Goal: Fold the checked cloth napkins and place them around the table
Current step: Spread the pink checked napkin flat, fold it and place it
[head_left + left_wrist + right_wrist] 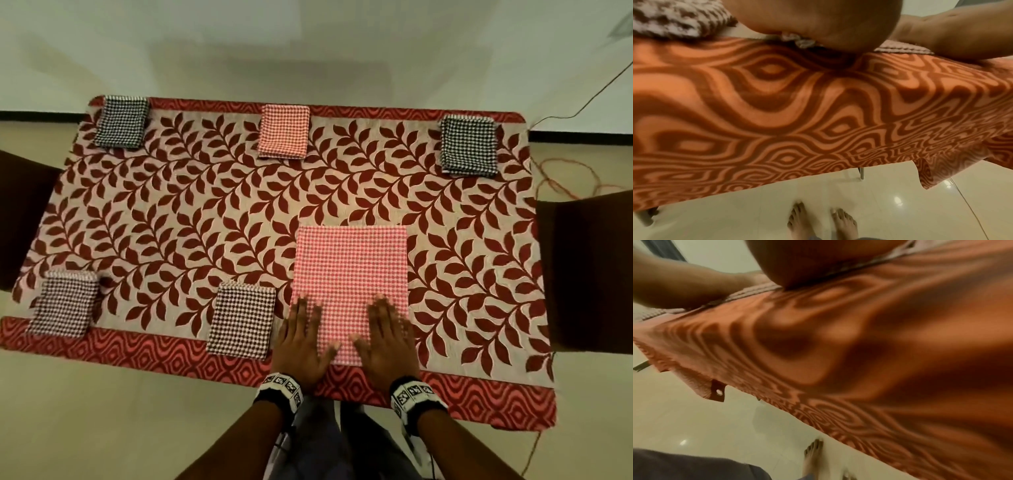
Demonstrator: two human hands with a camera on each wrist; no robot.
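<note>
A red-and-white checked napkin (351, 274) lies flat near the table's front edge, right of centre. My left hand (303, 337) lies flat, fingers straight, on its near left corner. My right hand (387, 337) presses flat on its near right part. Folded napkins sit around the table: dark checked ones at the far left (121, 121), far right (468, 145), near left (65, 303) and front centre (244, 320), and a red one at the far middle (283, 131). In the wrist views only the heels of the left hand (818, 21) and the right hand (818, 259) show.
The table carries a leaf-patterned cloth (191, 212) with a red wavy border (154, 353) hanging over the front edge. Dark chair backs stand at the left (24, 222) and right (589, 270). Cables (565, 178) trail on the tiled floor at the right. My bare feet (822, 222) stand under the front edge.
</note>
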